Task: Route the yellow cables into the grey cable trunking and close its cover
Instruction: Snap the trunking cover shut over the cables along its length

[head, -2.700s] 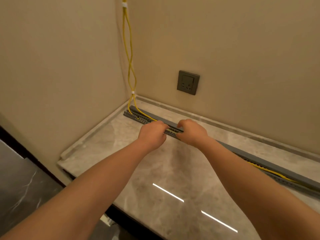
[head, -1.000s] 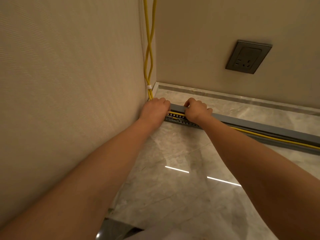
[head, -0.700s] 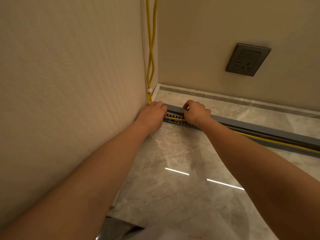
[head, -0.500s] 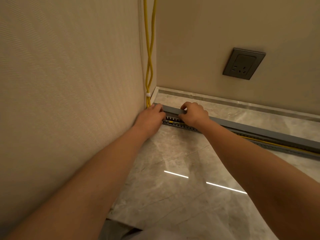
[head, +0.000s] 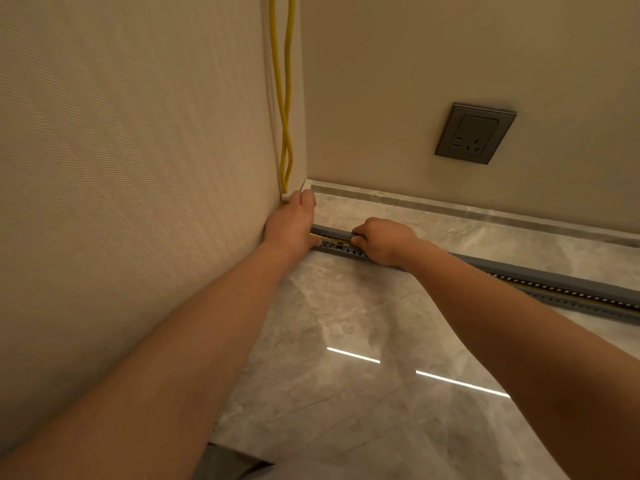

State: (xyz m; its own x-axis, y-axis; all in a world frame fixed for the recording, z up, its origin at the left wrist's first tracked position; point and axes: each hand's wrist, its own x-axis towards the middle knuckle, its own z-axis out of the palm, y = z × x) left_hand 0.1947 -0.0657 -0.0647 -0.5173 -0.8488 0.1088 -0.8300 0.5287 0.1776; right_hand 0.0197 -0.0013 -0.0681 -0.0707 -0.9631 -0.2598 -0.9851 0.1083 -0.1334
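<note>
Two yellow cables (head: pixel 284 109) hang down the wall corner to a white clip, then run into the grey cable trunking (head: pixel 568 295) lying on the stone top along the back wall. My left hand (head: pixel 291 225) is pressed into the corner, with its fingers closed around the cables at the clip and its thumb at the trunking's left end. My right hand (head: pixel 384 239) is curled over the trunking a short way to the right, pinching the yellow cable stretch (head: pixel 331 240) that shows between my hands. The grey cover (head: pixel 333 231) stands raised behind the slotted wall.
A grey wall socket (head: pixel 475 133) sits on the back wall above the trunking. A textured wall is close on the left. The marble top (head: pixel 346 393) has a raised stone lip (head: pixel 450 206) at the back, and its front edge is at the bottom left.
My left hand has slid up into the corner to the white clip. My right hand has shifted slightly right on the trunking, and a yellow cable stretch now shows between my hands.
</note>
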